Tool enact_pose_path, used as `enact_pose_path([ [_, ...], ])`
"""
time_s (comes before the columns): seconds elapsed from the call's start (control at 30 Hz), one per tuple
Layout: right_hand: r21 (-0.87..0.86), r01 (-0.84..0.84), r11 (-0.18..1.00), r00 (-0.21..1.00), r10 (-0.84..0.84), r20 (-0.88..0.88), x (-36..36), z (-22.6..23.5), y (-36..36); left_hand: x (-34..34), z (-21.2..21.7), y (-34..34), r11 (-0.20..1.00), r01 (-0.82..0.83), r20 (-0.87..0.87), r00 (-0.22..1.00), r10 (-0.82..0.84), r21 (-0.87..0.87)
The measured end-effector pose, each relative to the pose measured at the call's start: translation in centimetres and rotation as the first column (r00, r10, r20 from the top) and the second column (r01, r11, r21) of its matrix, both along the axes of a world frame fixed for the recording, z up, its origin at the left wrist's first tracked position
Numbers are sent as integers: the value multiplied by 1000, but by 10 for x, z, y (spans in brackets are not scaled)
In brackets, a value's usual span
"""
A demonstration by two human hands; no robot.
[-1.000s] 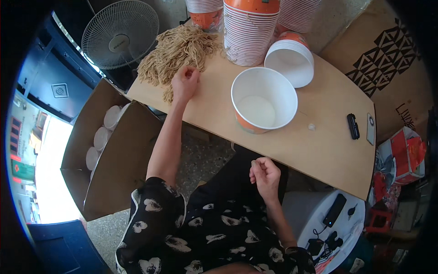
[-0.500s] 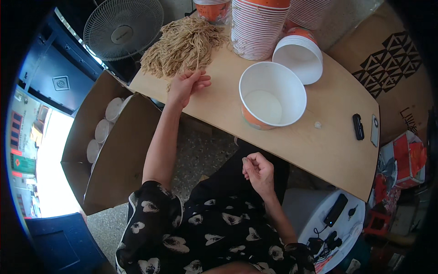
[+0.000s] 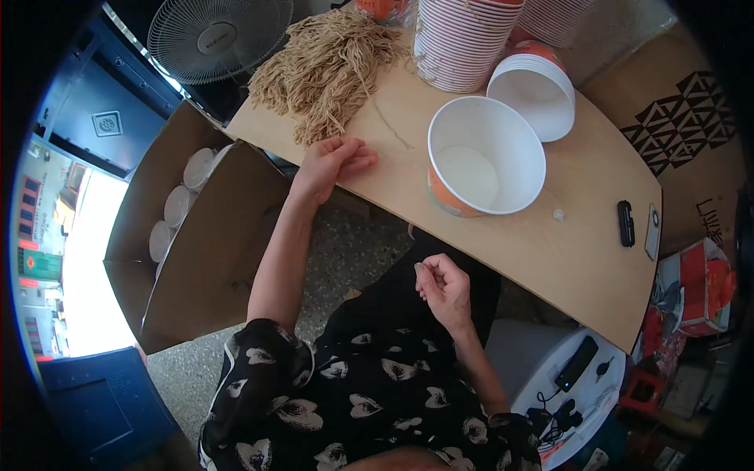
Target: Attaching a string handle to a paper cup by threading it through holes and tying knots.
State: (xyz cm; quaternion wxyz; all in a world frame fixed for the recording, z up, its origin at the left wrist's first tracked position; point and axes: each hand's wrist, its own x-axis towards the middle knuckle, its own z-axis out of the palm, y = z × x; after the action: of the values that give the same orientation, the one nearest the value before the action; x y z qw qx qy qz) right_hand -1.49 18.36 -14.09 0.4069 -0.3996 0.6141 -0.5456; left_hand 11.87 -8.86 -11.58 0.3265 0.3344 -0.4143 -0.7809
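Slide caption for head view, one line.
Left hand by tan string pile, right hand over lap, white-lined tub on table.

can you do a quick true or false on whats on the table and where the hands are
1. The tan strand bundle lies left of the large open tub in the picture. True.
2. The right hand grips the tub's rim. False: it is off the table, apart from the tub.
3. A loose strand lies on the table between bundle and tub. True.
4. The left hand is inside the tub. False: it is near the bundle.
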Motion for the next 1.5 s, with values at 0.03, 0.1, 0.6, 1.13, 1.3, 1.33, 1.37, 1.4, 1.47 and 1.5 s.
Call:
enact_pose_path([
  [0.03, 2, 5, 1000, 1000, -5, -6, 0, 0, 0, 1, 1, -1, 982, 34, 205, 979, 5, -185],
  [0.1, 8, 15, 1000, 1000, -15, -12, -1, -2, 0, -4, 4, -2, 931, 111, 396, 917, 40, -349],
  [0.6, 44, 42, 998, 999, -41, -33, -1, -5, 7, -59, 14, -55, -255, 680, 604, 730, 319, -687],
  [1.13, 15, -29, 999, 997, 30, -65, 7, -6, -1, 15, -10, 24, 117, 290, 313, 881, 354, -950],
  [1.3, 13, -45, 999, 996, 46, -77, 9, -8, -5, 25, -16, 44, -19, 322, 291, 878, 380, -947],
  [1.33, 16, -31, 999, 994, 33, -105, 10, -5, -8, 26, -14, 49, 73, 292, 299, 891, 343, -954],
  [1.37, 20, -18, 1000, 991, 20, -133, 10, -2, -11, 27, -12, 55, 167, 262, 303, 903, 304, -950],
  [1.4, -57, 4, 998, 982, -15, -187, 12, 1, -14, 28, -10, 64, 174, 243, 285, 915, 285, -954],
  [1.47, -228, 71, 971, 945, -138, -296, 14, 10, -23, 34, -9, 82, 249, 256, 309, 929, 204, -934],
  [1.5, -202, 52, 978, 936, -118, -332, 9, 13, -23, 33, -7, 96, 286, 292, 348, 922, 169, -913],
])
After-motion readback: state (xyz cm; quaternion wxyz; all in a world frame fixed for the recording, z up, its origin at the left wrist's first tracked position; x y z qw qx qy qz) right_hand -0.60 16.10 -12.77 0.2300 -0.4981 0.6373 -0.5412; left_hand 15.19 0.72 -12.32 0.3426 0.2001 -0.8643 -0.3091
